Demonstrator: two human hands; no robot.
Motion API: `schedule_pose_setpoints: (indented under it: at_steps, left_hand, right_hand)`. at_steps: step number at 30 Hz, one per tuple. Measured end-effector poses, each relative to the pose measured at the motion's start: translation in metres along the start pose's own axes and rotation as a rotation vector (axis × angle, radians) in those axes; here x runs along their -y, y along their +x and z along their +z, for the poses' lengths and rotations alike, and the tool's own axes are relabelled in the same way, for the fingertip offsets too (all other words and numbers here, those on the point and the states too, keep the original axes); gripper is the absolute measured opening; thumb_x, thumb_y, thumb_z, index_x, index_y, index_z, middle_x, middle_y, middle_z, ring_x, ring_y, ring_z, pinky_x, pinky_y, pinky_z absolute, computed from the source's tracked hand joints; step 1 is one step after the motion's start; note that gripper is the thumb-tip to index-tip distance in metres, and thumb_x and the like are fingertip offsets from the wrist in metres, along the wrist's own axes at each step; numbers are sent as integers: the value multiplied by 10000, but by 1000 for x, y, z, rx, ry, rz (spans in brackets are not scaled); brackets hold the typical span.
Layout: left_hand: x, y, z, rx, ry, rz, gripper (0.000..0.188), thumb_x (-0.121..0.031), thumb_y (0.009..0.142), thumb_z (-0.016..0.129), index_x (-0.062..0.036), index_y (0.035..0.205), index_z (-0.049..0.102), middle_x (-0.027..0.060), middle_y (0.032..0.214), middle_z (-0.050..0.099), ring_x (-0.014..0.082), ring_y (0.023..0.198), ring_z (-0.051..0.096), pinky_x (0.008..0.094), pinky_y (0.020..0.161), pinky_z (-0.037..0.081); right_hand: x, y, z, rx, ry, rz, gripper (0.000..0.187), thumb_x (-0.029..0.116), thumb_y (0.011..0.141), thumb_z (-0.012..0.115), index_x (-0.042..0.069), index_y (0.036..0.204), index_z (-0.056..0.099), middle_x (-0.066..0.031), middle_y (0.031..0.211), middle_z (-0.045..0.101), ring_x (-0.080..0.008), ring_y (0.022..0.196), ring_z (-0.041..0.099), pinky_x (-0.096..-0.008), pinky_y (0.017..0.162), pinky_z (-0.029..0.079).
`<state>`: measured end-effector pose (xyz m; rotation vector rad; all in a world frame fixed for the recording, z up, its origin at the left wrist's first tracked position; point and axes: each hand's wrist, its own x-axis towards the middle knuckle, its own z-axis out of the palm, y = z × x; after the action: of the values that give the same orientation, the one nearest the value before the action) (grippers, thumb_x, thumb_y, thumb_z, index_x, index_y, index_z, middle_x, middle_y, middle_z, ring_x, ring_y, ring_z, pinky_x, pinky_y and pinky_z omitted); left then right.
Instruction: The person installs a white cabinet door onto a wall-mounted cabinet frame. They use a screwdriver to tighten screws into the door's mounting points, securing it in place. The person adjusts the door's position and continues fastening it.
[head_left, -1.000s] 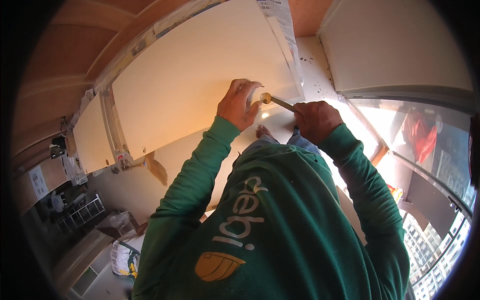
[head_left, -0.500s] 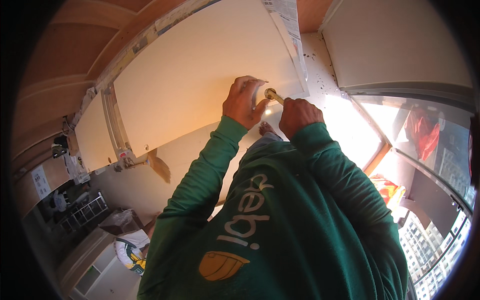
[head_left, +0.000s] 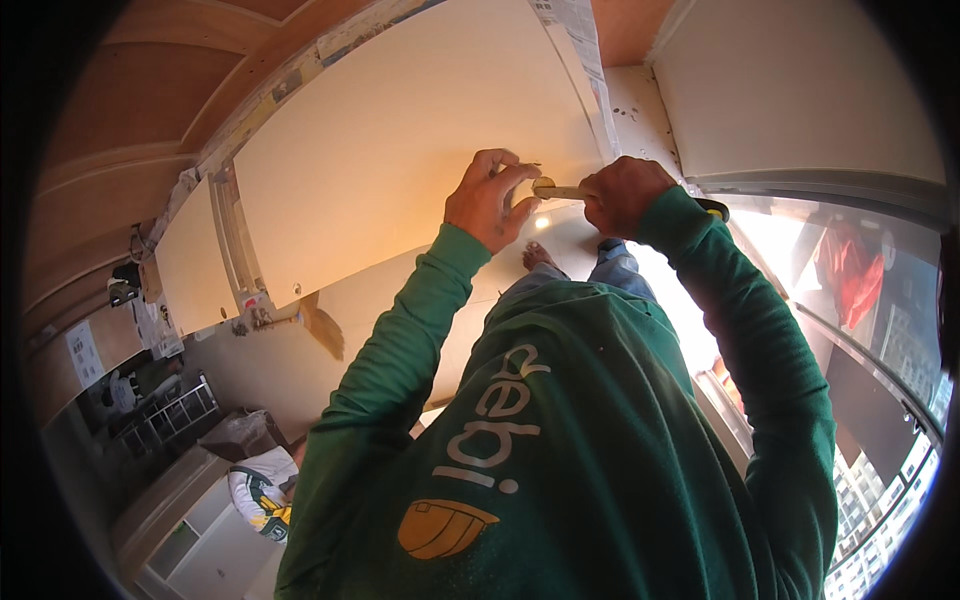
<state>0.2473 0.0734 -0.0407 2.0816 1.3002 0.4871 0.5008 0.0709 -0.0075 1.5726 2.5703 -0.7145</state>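
A wide cream panel (head_left: pixel 400 140) lies in front of me, with a round brownish spot (head_left: pixel 544 184) near its right end, apparently a hole. My left hand (head_left: pixel 486 202) rests on the panel just left of that spot, thumb and forefinger curved around it. A thin pointed stick (head_left: pixel 531 164) juts from between its upper fingers; most of it is hidden. My right hand (head_left: pixel 628 196) is closed around a pale, straight-shafted tool (head_left: pixel 566 192), whose tip meets the spot. The tool's black and yellow end (head_left: pixel 713 208) shows beyond my wrist; its exact kind is unclear.
Newspaper (head_left: pixel 580 40) lies under the panel's far right edge. A second cream panel (head_left: pixel 190 262) is at the left, near a broom (head_left: pixel 322 328). My bare foot (head_left: pixel 537 254) is below the panel edge. Glass window panes (head_left: pixel 800 240) stand at the right; a white cabinet (head_left: pixel 215 540) is lower left.
My right hand has moved right and slightly away from me, turning the tool to lie nearly level across the view. My left hand has stayed almost in place.
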Motion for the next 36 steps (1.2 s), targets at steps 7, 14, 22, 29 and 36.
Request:
schedule_pose_setpoints:
  at_steps: [7,14,22,29,36]
  left_hand:
    - [-4,0,4,35,149,149,193,-134,890,798,-173,1079,794,61,1164,584,233,995,652,380,780,582]
    - [-12,44,-17,414,351,224,176,-48,902,707,-160,1022,772,43,1149,599,265,1032,661,397,807,597]
    - [16,65,-14,209,195,169,96,-68,929,703,-59,1024,689,91,1098,593,275,989,648,367,857,595]
    - [-63,91,-37,-145,-422,-193,243,-208,979,752,-44,1143,681,73,1119,574,169,928,616,310,754,600]
    - [-60,29,7,-557,-271,-500,344,-279,999,724,-49,1245,655,25,1067,607,148,905,634,315,717,616]
  right_hand:
    - [-39,-44,-11,-149,255,-29,151,133,885,627,53,920,750,-164,764,704,-386,669,684,-463,670,576]
    - [-81,-89,-17,-110,334,154,191,216,953,614,85,988,749,-171,792,706,-388,711,683,-473,702,567]
    - [-119,-108,-2,-282,511,215,166,123,924,673,7,1013,753,-210,786,706,-375,659,689,-432,666,550]
    - [-143,-119,-6,-281,572,240,230,101,954,634,19,1156,706,-230,782,685,-404,656,660,-456,658,533]
    - [-110,-88,-42,-176,632,111,256,23,927,591,55,1172,658,-227,968,717,-430,895,701,-500,784,556]
